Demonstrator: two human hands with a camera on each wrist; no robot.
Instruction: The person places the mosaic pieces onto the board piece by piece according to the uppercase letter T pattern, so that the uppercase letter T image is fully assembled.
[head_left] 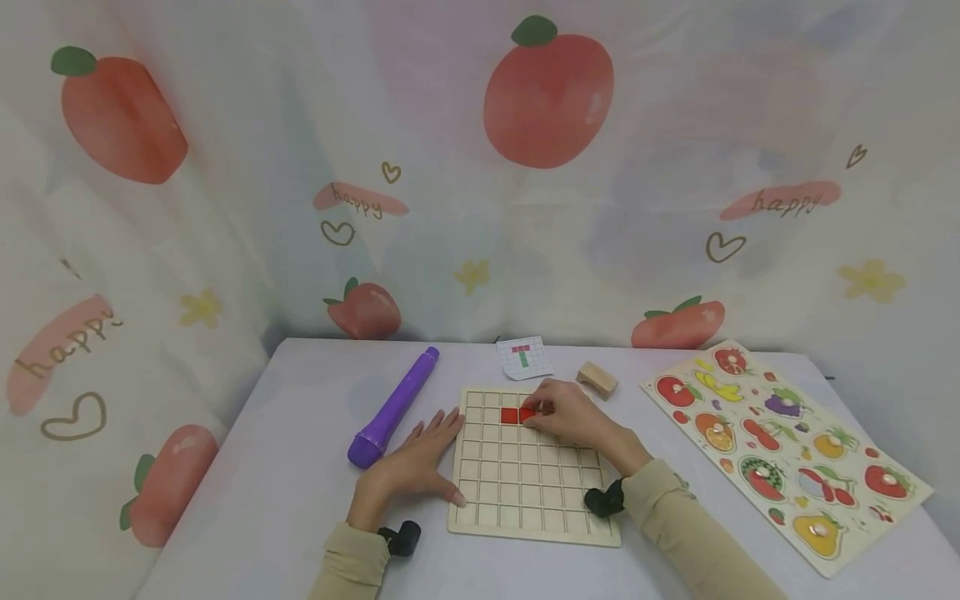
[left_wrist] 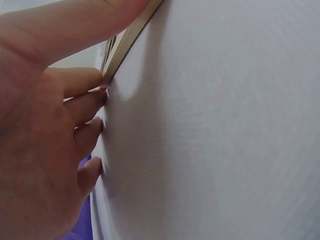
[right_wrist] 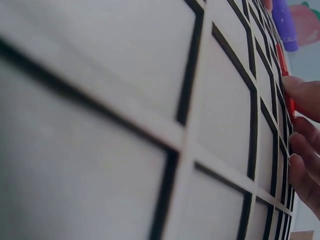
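Observation:
A square wooden grid board [head_left: 525,479] lies on the table, its cells outlined by grooves. One red square tile [head_left: 509,416] sits in a cell near the top. Just right of it, my right hand [head_left: 573,417] pinches a second red tile [head_left: 528,413] between thumb and fingertips at the neighbouring cell; whether that tile is fully seated I cannot tell. In the right wrist view the thumb [right_wrist: 302,95] presses against red at the board's surface. My left hand [head_left: 416,462] lies with spread fingers along the board's left edge, fingertips and thumb touching it.
A purple toy microphone [head_left: 393,408] lies left of the board. Behind it are a paper card [head_left: 524,358] with a red and green T pattern and a small wooden block [head_left: 597,379]. A fruit puzzle board [head_left: 783,458] lies at the right.

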